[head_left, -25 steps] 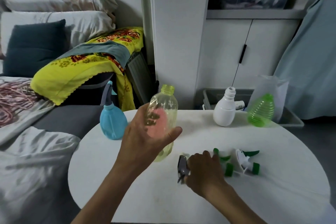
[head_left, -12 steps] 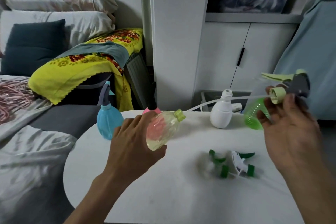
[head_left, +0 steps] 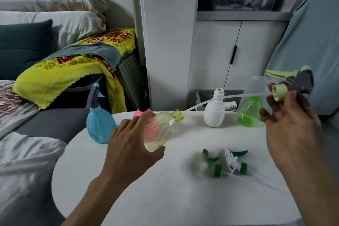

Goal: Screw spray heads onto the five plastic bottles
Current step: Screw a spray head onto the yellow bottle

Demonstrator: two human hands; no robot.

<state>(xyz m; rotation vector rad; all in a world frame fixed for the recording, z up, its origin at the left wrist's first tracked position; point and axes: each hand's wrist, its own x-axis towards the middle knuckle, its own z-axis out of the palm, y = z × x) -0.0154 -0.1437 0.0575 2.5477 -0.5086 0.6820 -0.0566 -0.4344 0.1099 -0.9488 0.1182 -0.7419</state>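
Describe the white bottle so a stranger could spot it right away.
On the round white table, look along the far edge. The white bottle stands upright beside the green bottle. It alone is opaque white, bulb-shaped, its neck open with no spray head.

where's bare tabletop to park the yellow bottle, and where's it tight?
Free: the near half of the white table, below the left hand and the loose green spray heads; also the strip between those heads and the white bottle. Crowded: the far edge, where the blue bottle, white bottle and green bottle stand.
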